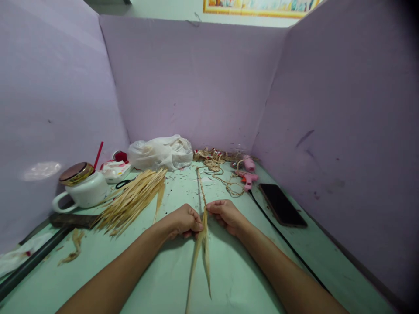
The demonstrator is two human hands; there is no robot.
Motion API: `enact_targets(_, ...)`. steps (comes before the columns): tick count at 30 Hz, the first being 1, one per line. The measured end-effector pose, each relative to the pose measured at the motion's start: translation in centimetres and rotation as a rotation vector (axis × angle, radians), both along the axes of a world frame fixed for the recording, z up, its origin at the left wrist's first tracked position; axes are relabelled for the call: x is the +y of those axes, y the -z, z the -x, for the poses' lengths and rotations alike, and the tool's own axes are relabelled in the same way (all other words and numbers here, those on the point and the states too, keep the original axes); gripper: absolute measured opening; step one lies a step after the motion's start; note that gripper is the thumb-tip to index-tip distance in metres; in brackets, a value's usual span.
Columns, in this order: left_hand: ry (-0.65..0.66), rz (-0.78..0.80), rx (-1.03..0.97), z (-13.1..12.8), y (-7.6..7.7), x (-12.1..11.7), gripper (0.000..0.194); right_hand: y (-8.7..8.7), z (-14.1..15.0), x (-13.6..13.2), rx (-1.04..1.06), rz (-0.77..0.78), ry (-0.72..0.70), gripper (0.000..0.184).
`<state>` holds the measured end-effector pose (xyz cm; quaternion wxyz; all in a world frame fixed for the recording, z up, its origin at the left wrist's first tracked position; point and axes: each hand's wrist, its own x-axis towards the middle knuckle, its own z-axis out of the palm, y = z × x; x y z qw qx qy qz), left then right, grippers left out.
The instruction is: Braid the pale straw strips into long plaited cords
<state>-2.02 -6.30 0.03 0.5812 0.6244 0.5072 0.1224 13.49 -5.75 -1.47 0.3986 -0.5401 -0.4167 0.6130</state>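
Note:
A thin braid point(200, 185) of dry straw-coloured leaf strips runs away from me along the pale green table. Its loose strips point(205, 253) hang toward me, spreading into separate tails. My left hand point(187, 221) pinches a strip just below the braided part. At the lower end of the braid, my right hand point(225, 214) pinches the strand between thumb and forefinger. Both hands are closed, close together on either side of the braid. To the left lies a bundle of dry leaf strips point(132, 203).
A white mug point(87, 189) with a lidded jar on it and a hammer point(73, 221) stand left. At the back are a plastic bag point(162, 151) and woven pieces point(212, 159). A pink glue gun point(248, 179), its black cord point(284, 237) and a phone point(282, 205) lie right. Lilac panels point(193, 83) enclose the table.

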Motion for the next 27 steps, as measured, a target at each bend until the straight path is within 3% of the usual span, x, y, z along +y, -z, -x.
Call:
enact_targets(8,0.031,0.016,-0.019,0.6,-0.4,0.4,0.029,-0.2,0.0,-0.1,0.018,0.016,-0.017,0.008)
enact_targets(11,-0.069,-0.017,-0.043,0.4,-0.1,0.6,0.034,-0.2,0.0,0.0,0.019,0.009,-0.031,0.008)
enact_targets(15,-0.234,-0.056,-0.105,-0.5,0.2,0.7,0.025,-0.3,0.0,0.0,-0.001,0.004,-0.048,0.007)
enact_targets(19,-0.313,-0.045,-0.068,-1.4,0.3,0.9,0.019,-0.1,-0.1,0.1,-0.004,-0.01,-0.058,0.007)
enact_targets(27,-0.314,-0.034,-0.109,-1.3,0.6,1.8,0.017,0.1,-0.5,0.3,-0.018,0.008,-0.104,0.007)
